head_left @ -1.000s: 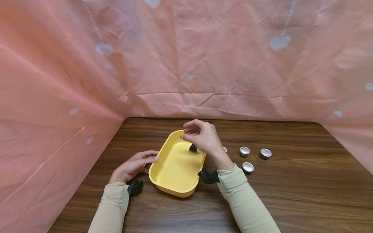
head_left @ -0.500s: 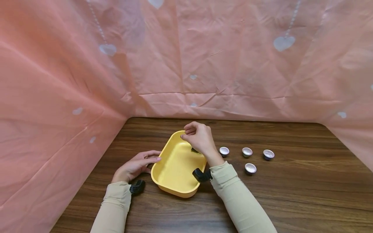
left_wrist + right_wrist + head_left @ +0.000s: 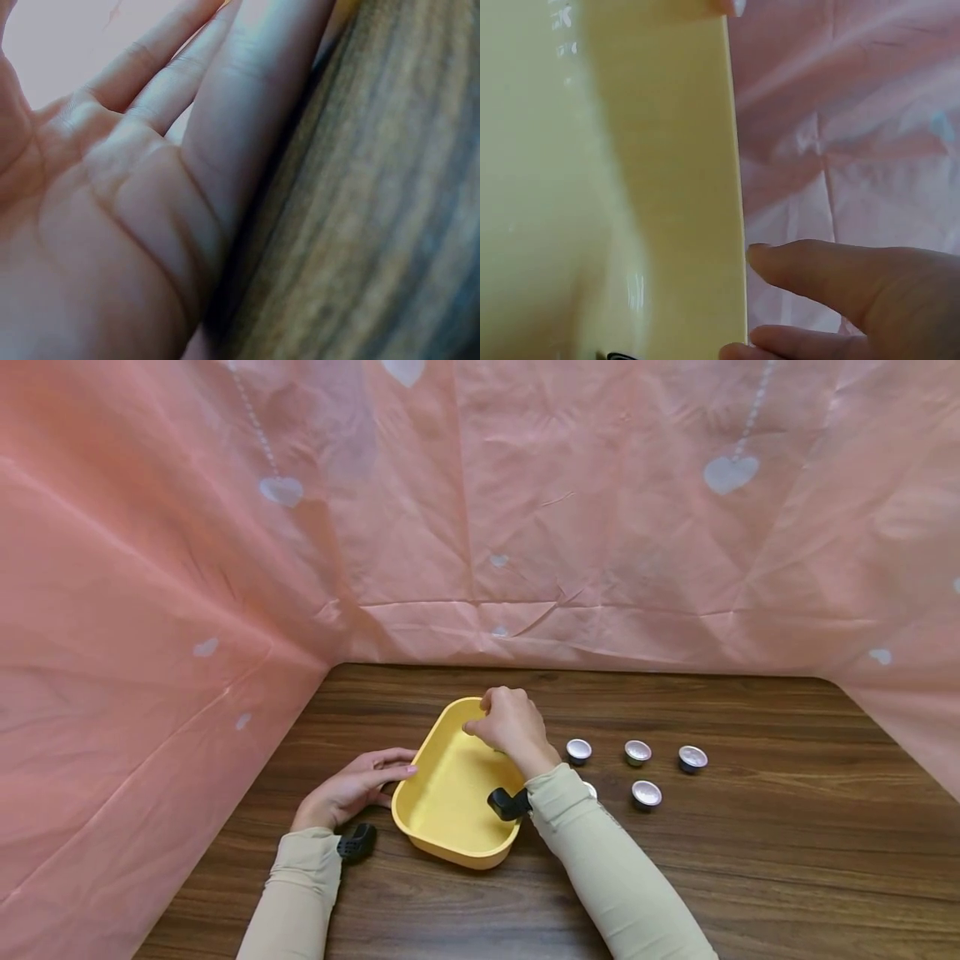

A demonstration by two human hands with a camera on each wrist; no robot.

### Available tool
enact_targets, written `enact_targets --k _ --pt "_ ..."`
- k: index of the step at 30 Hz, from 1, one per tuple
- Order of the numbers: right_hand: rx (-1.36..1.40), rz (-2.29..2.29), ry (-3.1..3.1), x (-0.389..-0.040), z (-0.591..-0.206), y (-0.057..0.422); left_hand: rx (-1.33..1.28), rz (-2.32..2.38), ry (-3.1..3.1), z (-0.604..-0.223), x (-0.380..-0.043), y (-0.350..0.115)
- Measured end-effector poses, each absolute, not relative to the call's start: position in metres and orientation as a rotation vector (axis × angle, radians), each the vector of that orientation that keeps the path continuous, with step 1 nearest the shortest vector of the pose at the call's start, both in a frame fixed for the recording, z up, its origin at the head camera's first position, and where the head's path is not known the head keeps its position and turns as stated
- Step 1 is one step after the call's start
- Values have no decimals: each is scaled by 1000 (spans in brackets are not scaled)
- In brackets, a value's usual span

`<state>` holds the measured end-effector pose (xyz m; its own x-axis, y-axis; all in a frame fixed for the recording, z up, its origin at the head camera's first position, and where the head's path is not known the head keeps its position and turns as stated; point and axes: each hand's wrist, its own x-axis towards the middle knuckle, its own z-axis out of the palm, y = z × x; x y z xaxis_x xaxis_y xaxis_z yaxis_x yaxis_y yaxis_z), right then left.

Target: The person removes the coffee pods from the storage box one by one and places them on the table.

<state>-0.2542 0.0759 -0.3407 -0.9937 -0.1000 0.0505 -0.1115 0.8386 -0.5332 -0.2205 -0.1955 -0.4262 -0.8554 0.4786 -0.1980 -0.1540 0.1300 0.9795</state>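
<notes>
A yellow plastic tray lies tilted slantwise on the table. My left hand holds its left side, thumb over the rim and fingers nearly straight along the outer wall. Over the tray's far right corner hovers my right hand, its thumb apart from bent fingers. Nothing shows in the gap between that thumb and the fingers in the right wrist view, though the lower fingers are cut off. A dark curved edge shows inside the tray at the bottom of that view. The right hand hides the tray's far right corner.
Several small foil-lidded pods stand on the wooden table right of the tray, one partly hidden by the right sleeve. A pink curtain with hearts hangs behind and to the left.
My right hand has sunk slightly lower over the tray, its forearm swinging left. A dark pod and a clear piece seen under it earlier are now hidden. The left hand keeps its hold.
</notes>
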Motion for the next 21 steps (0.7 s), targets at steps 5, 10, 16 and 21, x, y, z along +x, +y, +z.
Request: enact_targets --k 5,10,16,21 --pt "170 726 -3058 -275 -359 76 304 1770 1955 -428 -222 -196" --pt "216 612 -3055 -292 -377 77 298 1777 1952 -428 -223 -197" --pt "286 550 -3098 -270 -353 71 295 1786 1945 -428 -222 -196" --pt "360 557 -3130 -268 -353 65 299 1786 1943 -426 -221 -196"
